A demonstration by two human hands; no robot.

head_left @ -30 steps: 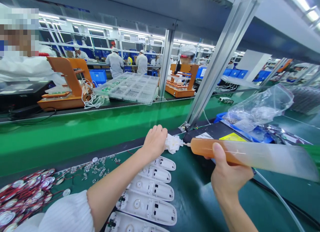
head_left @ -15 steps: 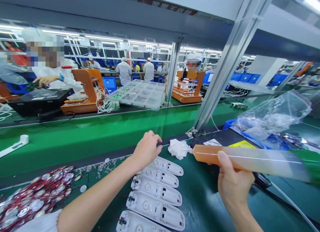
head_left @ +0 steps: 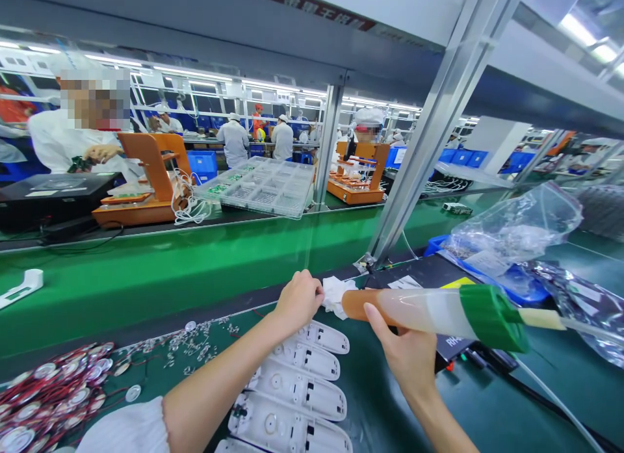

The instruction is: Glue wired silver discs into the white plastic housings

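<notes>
My right hand [head_left: 409, 355] is wrapped round a large glue syringe [head_left: 414, 310] filled with orange-brown paste. The syringe has a green cap [head_left: 492, 316] with an air hose, and lies nearly level. Its tip points left at a crumpled white tissue [head_left: 336, 296]; the tip itself is hidden there. My left hand [head_left: 298, 302] is closed right beside the tissue, thumb and finger pinched together. What they hold, if anything, I cannot make out. Below my hands, several white plastic housings [head_left: 312, 388] lie in a row, open side up, partly behind my left forearm.
Small round speakers with red wires [head_left: 58, 394] are heaped at the left, with small metal parts [head_left: 188, 349] beside them. A blue tray with a plastic bag [head_left: 517, 225] stands right. A metal post [head_left: 404, 180] rises ahead. Across the green belt [head_left: 146, 271], a co-worker [head_left: 63, 141] sits.
The syringe has moved left and turned, so its green cap now shows fully. My left hand has closed its fingers and come closer to the tissue. The view has shifted slightly.
</notes>
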